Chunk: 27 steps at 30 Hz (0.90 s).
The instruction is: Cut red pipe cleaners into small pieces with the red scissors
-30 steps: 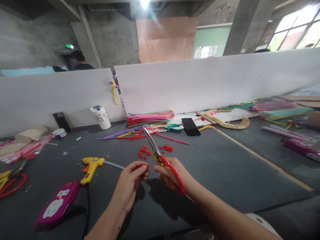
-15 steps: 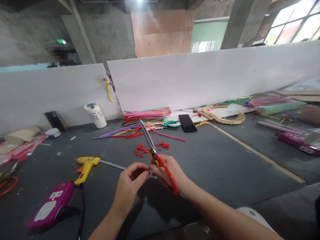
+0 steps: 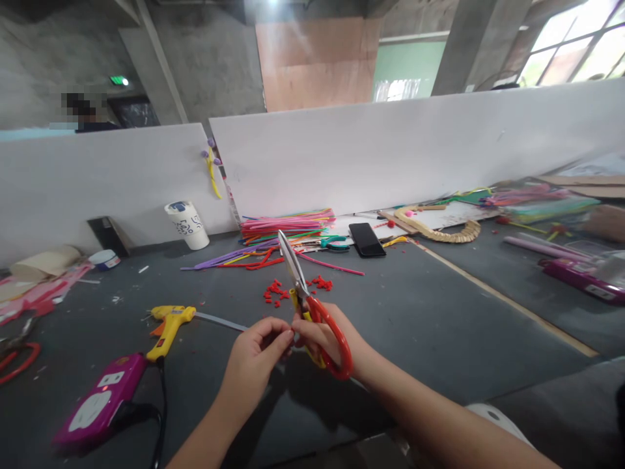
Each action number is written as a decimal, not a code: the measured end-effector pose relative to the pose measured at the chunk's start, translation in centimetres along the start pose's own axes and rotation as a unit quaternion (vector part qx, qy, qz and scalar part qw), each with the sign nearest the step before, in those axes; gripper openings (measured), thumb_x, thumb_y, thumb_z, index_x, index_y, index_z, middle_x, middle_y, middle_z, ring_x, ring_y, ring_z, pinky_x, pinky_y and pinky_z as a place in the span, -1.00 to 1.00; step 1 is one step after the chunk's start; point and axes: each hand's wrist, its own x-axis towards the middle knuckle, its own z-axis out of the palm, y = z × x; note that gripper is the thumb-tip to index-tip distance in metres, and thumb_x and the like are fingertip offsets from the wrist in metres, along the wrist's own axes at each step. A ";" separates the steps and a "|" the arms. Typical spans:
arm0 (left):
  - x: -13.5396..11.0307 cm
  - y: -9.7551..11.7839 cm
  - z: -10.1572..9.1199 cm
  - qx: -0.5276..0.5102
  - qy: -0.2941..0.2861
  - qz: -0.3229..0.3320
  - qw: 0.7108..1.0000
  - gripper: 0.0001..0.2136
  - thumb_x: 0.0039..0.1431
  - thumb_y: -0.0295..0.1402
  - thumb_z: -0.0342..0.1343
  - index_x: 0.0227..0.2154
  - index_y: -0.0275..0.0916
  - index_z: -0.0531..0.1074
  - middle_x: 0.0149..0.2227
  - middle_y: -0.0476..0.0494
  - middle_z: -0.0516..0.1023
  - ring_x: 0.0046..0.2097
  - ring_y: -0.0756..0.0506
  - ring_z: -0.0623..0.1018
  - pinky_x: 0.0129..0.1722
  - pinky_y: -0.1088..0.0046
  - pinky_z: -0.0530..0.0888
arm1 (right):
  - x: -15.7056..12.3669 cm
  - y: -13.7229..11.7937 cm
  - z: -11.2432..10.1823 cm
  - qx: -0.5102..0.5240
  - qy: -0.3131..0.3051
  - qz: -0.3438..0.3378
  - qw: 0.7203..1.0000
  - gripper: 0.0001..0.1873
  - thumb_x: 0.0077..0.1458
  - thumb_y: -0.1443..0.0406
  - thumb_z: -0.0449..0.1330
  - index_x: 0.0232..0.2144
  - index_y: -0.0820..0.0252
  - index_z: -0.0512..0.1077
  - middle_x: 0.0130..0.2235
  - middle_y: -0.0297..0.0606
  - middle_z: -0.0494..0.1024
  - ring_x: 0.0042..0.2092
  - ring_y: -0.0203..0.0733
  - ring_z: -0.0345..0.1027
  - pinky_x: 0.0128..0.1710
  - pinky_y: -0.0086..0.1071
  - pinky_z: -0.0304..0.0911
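Observation:
My right hand (image 3: 319, 335) is closed around scissors (image 3: 328, 339) with red handles, their blades pointing up and away over the table. A yellow-handled part (image 3: 307, 317) shows beside the scissors in the same hand; its kind is mostly hidden. My left hand (image 3: 261, 348) pinches a small red piece (image 3: 293, 331), apparently pipe cleaner, and the fingertips of both hands meet there. Just beyond the hands lie short red cut pieces (image 3: 276, 291) in two loose groups. Behind them is a bundle of pink and red pipe cleaners (image 3: 283, 227), with purple ones (image 3: 219, 258) to its left.
At left lie a yellow glue gun (image 3: 168, 326), a purple power unit (image 3: 100, 400) with a black cable, and red-handled scissors (image 3: 19, 358). A phone (image 3: 366, 240), teal pliers (image 3: 334, 243) and a white cup (image 3: 186, 225) stand or lie near the white partition (image 3: 366, 163).
The scissors have tilted slightly right in my right hand, showing more of the yellow part. My left hand has barely moved. A person behind the partition has moved left.

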 end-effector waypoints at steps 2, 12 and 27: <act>-0.1 0.1 -0.2 0.031 -0.011 0.036 0.999 -0.87 -0.01 -0.32 0.03 -0.56 -0.24 0.40 -0.58 0.01 0.34 -0.49 0.00 0.35 -0.47 0.55 0.30 | 0.0 0.2 -0.1 0.029 -0.023 -0.016 0.999 -0.86 -0.07 0.30 0.04 -0.60 0.22 0.22 -0.76 -0.52 0.18 -0.71 -0.44 0.08 -0.68 -0.56 0.07; -0.2 0.3 -0.4 0.015 -0.048 0.037 0.998 -0.85 0.02 -0.32 0.01 -0.57 -0.24 0.35 -0.58 0.03 0.30 -0.49 0.01 0.31 -0.46 0.55 0.28 | 0.0 0.6 -0.1 0.150 -0.097 0.006 0.984 -0.84 -0.05 0.28 0.05 -0.60 0.21 0.21 -0.78 -0.55 0.14 -0.73 -0.45 0.01 -0.69 -0.55 0.05; -0.1 0.4 -0.3 -0.052 -0.017 -0.030 0.998 -0.86 -0.05 -0.32 0.09 -0.58 -0.28 0.37 -0.62 0.05 0.35 -0.54 0.05 0.32 -0.49 0.56 0.28 | 0.1 -0.2 -0.6 0.019 -0.038 -0.008 0.999 -0.86 -0.07 0.34 0.08 -0.62 0.22 0.24 -0.82 -0.55 0.18 -0.73 -0.43 0.09 -0.57 -0.48 0.21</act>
